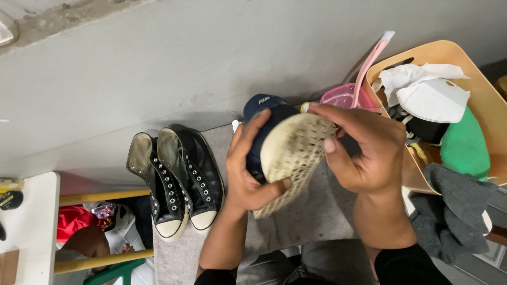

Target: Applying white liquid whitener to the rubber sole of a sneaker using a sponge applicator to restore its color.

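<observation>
Left hand [251, 174] and right hand [364, 150] both close around a dark navy canvas shoe with cream dotted sole [288, 148].

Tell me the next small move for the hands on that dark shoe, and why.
Probably tilt the dark blue shoe with the off-white dotted sole a little toward the camera. The left hand cups its upper and the right hand pinches the sole's edge, so both hold it; the sole faces up, but its lower end is hidden behind the left thumb.
</observation>
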